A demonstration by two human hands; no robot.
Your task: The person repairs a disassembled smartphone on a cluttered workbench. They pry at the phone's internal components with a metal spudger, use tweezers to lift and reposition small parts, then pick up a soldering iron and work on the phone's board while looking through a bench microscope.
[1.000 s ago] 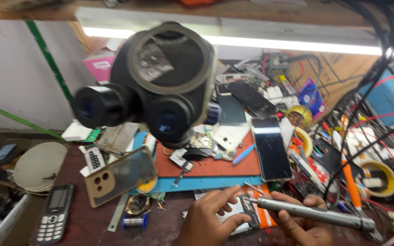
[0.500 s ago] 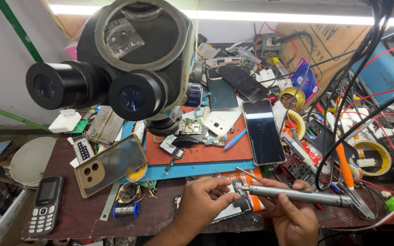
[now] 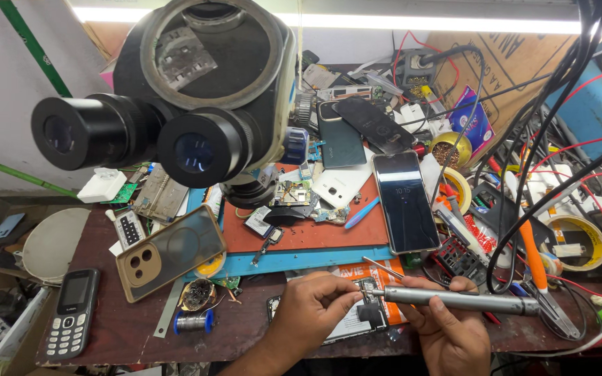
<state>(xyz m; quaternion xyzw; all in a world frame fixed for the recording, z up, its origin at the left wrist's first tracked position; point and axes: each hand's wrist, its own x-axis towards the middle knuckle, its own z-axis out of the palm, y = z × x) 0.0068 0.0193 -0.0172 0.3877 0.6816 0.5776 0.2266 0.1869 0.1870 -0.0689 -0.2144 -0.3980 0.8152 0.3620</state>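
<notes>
My right hand [image 3: 447, 334] grips a long grey metal screwdriver [image 3: 454, 301] that lies almost level, its tip pointing left. My left hand [image 3: 311, 312] pinches at that tip, just above a small dark circuit board [image 3: 368, 311] lying on an orange sheet near the table's front edge. A thin pair of tweezers [image 3: 383, 268] rests just behind the hands. A large black stereo microscope head [image 3: 182, 97] hangs over the brown work mat [image 3: 315, 233], which carries several phone parts.
A smartphone [image 3: 404, 202] with a lit screen lies right of the mat. A tan phone case [image 3: 168, 252] and a keypad phone [image 3: 72, 313] sit at left. Tape rolls [image 3: 578, 240], an orange-handled tool [image 3: 532, 257] and hanging red and black cables [image 3: 559, 139] crowd the right.
The view has moved closer and down toward the table. My left hand has closed in on the screwdriver's tip over the small board; my right hand keeps its hold.
</notes>
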